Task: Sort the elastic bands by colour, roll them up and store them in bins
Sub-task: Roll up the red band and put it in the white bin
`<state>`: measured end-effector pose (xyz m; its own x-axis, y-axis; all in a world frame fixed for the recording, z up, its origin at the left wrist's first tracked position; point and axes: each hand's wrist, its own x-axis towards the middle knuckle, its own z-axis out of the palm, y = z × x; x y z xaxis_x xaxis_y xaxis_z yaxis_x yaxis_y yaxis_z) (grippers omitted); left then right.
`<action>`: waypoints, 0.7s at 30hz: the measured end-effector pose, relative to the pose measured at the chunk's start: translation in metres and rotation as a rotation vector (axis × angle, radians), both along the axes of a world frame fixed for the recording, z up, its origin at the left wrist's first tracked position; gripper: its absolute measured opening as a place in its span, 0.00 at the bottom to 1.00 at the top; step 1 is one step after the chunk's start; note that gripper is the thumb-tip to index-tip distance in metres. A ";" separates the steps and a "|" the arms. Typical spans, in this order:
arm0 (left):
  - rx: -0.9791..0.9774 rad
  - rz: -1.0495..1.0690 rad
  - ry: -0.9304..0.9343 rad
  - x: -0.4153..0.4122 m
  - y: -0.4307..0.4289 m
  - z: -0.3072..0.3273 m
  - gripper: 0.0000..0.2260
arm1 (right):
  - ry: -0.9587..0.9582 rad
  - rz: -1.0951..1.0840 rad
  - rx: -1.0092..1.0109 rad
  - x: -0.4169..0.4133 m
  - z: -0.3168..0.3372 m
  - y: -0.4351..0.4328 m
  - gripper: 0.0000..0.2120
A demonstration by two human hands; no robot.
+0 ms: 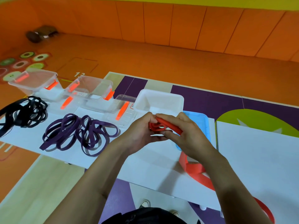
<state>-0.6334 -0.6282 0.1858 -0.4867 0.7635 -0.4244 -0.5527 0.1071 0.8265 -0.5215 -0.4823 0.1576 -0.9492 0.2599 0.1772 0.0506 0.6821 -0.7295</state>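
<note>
Red flat elastic band (169,126) | left hand (139,133), right hand (187,135) both pinch its coil | risk: pinch loosens; springy coil unrolls

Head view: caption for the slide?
Left hand and right hand grip a bunched red band over the table; purple bands and black bands lie nearby.

Bright, even light fills the room and falls flat on my white worktop (145,167), leaving only a faint, soft shadow beneath my left hand (140,131) and right hand (189,135). The clear bins (95,88) wash out almost to white. The red band (169,126) in my grip is smeared by slight motion blur. The wide lens bows the orange wall panels (161,25) and the worktop's edges. A dark object (40,33) in the far corner reads soft and indistinct.
</note>
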 end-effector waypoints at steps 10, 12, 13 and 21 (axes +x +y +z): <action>-0.099 -0.290 0.476 -0.006 -0.015 0.001 0.12 | -0.144 0.167 -0.186 0.012 0.012 0.007 0.22; -0.061 -0.219 0.488 -0.003 -0.013 -0.003 0.12 | -0.092 0.105 -0.230 0.012 0.006 0.006 0.23; -0.039 -0.167 0.481 -0.001 -0.011 -0.005 0.11 | -0.062 0.058 -0.247 0.012 0.004 0.005 0.25; -0.116 0.087 0.644 0.019 0.010 -0.021 0.18 | 0.059 -0.353 -0.008 0.001 -0.010 -0.034 0.26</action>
<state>-0.6143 -0.6185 0.1651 -0.7286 0.6768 -0.1053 0.0375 0.1929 0.9805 -0.5204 -0.5162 0.1480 -0.7888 0.5718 0.2257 0.2400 0.6245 -0.7432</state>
